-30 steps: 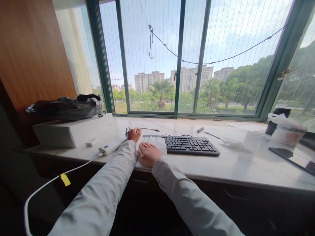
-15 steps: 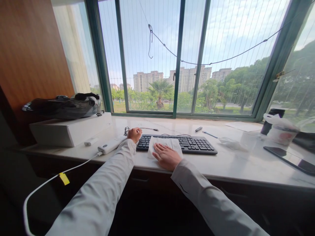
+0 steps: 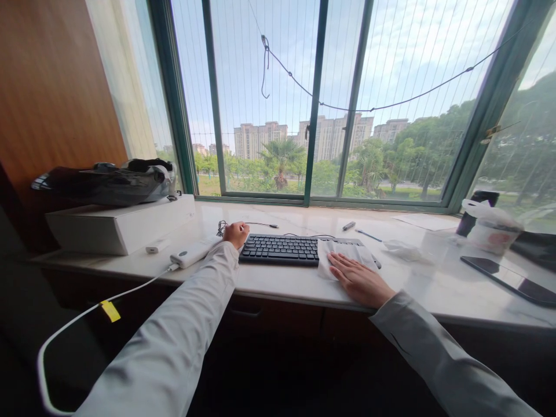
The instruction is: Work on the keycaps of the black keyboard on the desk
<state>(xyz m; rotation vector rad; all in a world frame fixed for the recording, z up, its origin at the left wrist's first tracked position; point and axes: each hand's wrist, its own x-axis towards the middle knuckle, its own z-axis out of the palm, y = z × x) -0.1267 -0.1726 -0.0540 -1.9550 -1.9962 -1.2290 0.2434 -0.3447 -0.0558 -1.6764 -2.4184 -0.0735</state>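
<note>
A black keyboard [image 3: 280,250] lies on the white marble-like countertop. My left hand [image 3: 237,234] is curled closed at its left end, gripping that edge. Over the right part of the keys, a white tissue [image 3: 324,255] is spread, partly hanging past the front edge. My right hand [image 3: 358,279] lies flat on this tissue with the fingers stretched out, pressing it against the keyboard. The number keys under the tissue are hidden.
Left of my left hand are a white power bank [image 3: 191,253] with a white cable and a white box [image 3: 121,223] carrying a dark bag. To the right lie a pen [image 3: 369,235], a crumpled plastic wrapper [image 3: 403,250] and a dark tablet [image 3: 512,278]. A window stands behind.
My right hand and the tissue have slid right along the keyboard, from its middle to its right end. My left hand stays at the left end.
</note>
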